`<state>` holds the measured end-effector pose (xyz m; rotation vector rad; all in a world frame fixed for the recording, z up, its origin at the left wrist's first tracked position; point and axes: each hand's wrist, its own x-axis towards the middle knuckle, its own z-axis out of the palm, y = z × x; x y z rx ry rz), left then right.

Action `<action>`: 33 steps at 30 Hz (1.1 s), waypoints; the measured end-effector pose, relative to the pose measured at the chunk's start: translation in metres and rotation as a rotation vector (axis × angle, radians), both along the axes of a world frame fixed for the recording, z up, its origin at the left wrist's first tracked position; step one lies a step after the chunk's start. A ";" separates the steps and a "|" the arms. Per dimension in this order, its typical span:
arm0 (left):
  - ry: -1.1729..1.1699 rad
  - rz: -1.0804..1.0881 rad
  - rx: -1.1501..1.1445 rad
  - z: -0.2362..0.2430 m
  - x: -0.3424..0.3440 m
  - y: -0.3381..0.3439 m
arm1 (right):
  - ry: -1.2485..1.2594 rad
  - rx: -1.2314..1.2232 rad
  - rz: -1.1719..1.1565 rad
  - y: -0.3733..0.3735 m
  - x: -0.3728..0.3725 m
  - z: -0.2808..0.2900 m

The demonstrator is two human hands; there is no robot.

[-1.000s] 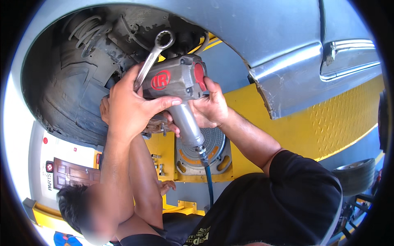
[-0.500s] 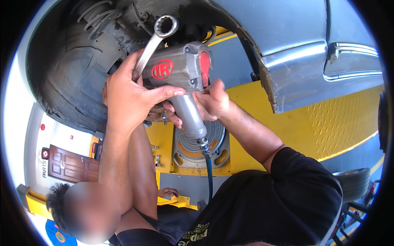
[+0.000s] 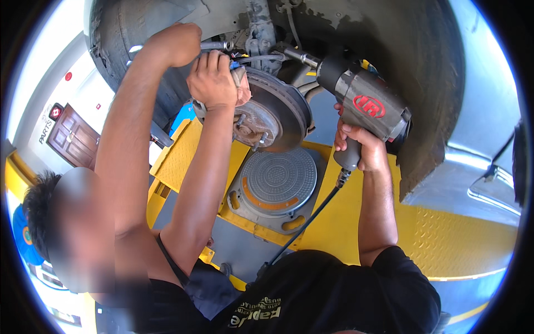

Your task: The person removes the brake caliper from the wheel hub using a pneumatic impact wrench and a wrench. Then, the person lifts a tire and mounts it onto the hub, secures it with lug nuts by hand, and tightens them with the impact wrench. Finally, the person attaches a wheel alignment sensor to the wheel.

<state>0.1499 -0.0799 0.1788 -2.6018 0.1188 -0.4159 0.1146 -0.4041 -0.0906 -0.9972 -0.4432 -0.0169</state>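
My right hand (image 3: 361, 147) grips the handle of a grey air impact wrench (image 3: 367, 100) with a red badge. Its socket extension (image 3: 300, 55) points left into the parts behind a rusty brake disc (image 3: 278, 111) inside the wheel arch. A co-worker crouches at my left with both bare arms raised. One of their hands (image 3: 214, 78) presses a pinkish rag on the disc's top. Their other fist (image 3: 172, 44) holds a metal spanner (image 3: 219, 44) behind the hub. My left hand is out of sight.
A black air hose (image 3: 306, 220) hangs from the wrench down to my chest. Below the disc, a round grey turnplate (image 3: 278, 178) sits in a yellow lift ramp (image 3: 445, 239). The dark arch liner (image 3: 423, 67) and pale car body (image 3: 489, 111) close the right side.
A hand holding a spanner lay on the impact wrench's body before; now both co-worker hands are at the brake disc. The wrench has shifted right, held by my right hand alone.
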 end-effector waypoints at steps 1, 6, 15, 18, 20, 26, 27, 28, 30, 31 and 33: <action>0.037 0.071 0.077 -0.001 0.010 0.000 | 0.000 0.006 0.012 0.001 0.003 0.001; 0.023 0.088 0.047 -0.008 0.041 -0.013 | 0.017 0.133 0.138 0.007 0.026 0.013; 0.107 0.077 0.037 0.008 0.069 -0.017 | 0.029 0.069 0.192 0.010 0.065 0.019; 0.078 0.068 0.023 0.007 0.072 -0.019 | 0.034 0.038 0.194 0.011 0.070 0.020; 0.030 0.027 0.019 0.005 0.069 -0.022 | 0.029 0.029 0.215 0.011 0.074 0.021; -0.111 0.013 0.121 -0.007 0.048 -0.044 | 0.032 0.008 0.241 0.008 0.084 0.022; -0.115 0.022 0.121 -0.012 0.043 -0.048 | 0.030 0.001 0.246 0.008 0.086 0.023; -0.122 0.032 0.122 -0.016 0.039 -0.050 | 0.025 -0.006 0.250 0.007 0.088 0.023; -0.122 0.008 0.020 -0.025 0.029 -0.046 | 0.025 -0.028 0.261 0.005 0.093 0.023; -0.096 0.030 -0.023 -0.028 0.026 -0.044 | 0.034 -0.037 0.268 0.004 0.095 0.023; -0.130 0.031 0.011 -0.029 0.026 -0.042 | 0.025 -0.033 0.300 0.001 0.099 0.022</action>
